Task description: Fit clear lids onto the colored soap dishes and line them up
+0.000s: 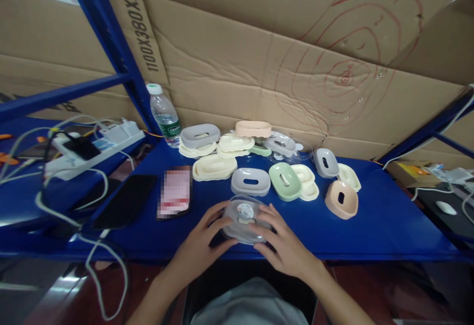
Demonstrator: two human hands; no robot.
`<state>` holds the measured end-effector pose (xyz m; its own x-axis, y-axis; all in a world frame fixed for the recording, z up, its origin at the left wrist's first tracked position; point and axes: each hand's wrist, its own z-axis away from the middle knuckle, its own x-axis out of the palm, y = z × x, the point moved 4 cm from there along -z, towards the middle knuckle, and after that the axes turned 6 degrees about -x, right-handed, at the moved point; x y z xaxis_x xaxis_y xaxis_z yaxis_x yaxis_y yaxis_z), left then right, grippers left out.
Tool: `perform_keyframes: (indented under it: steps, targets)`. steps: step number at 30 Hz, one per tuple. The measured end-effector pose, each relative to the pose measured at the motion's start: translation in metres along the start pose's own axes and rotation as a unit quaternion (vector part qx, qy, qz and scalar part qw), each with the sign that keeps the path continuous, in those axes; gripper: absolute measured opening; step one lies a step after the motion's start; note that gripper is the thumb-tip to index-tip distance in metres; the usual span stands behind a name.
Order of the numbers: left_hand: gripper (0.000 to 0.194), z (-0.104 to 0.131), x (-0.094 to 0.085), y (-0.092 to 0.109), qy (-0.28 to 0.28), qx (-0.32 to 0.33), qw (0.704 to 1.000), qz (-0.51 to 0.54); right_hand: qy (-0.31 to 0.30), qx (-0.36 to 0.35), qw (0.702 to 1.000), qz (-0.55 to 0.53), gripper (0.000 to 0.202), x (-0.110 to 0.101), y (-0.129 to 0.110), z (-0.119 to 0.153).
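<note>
Near the front edge of the blue table, a grey soap dish [240, 232] sits under a clear plastic cover with a round white label [245, 211]. My left hand [208, 233] grips its left side, fingers curved over the cover and rim. On the opposite side, my right hand [278, 236] holds it with fingertips resting on top. Just behind lies another grey soap dish [252, 186] with an oval slot. Right of that are a green dish [291, 184] and cream dish pieces [308, 191]. A peach dish [341, 209] stands farther right.
Several cream, grey and peach dishes [253, 128] are stacked at the back, beside a water bottle [166, 117]. To the left lie a phone [174, 191], a dark flat device [126, 201], white cables and a power strip [85, 154]. Cardboard [229, 58] walls the back.
</note>
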<state>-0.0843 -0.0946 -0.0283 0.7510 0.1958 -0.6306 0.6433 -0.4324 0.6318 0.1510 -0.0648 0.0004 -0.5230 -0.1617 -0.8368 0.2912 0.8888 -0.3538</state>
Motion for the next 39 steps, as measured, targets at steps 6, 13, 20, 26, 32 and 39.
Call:
perform_keyframes:
  steps: [6, 13, 20, 26, 32, 39]
  targets:
    - [0.04, 0.006, 0.001, -0.004, 0.023, 0.003, 0.999, -0.029, 0.042, 0.028, 0.994, -0.094, 0.036, -0.001, 0.009, 0.008]
    - [0.047, -0.002, -0.003, -0.001, -0.04, -0.036, 0.998, -0.011, 0.011, 0.054, 0.997, -0.06, 0.041, 0.0, 0.01, 0.004]
    - [0.044, -0.003, -0.004, -0.003, -0.029, -0.064, 0.997, -0.014, -0.01, 0.039, 0.999, 0.004, 0.042, -0.001, 0.013, 0.0]
    - [0.055, -0.002, -0.001, -0.009, -0.036, -0.078, 0.996, -0.028, -0.015, 0.01, 0.998, 0.065, 0.042, -0.008, 0.014, -0.009]
    - [0.052, -0.001, 0.001, -0.011, -0.031, -0.075, 0.997, -0.019, -0.02, -0.015, 0.996, 0.091, 0.059, 0.001, 0.013, -0.005]
    - [0.049, 0.0, 0.003, -0.011, -0.026, -0.068, 0.997, -0.021, -0.021, 0.024, 0.998, 0.049, 0.065, 0.004, 0.015, 0.001]
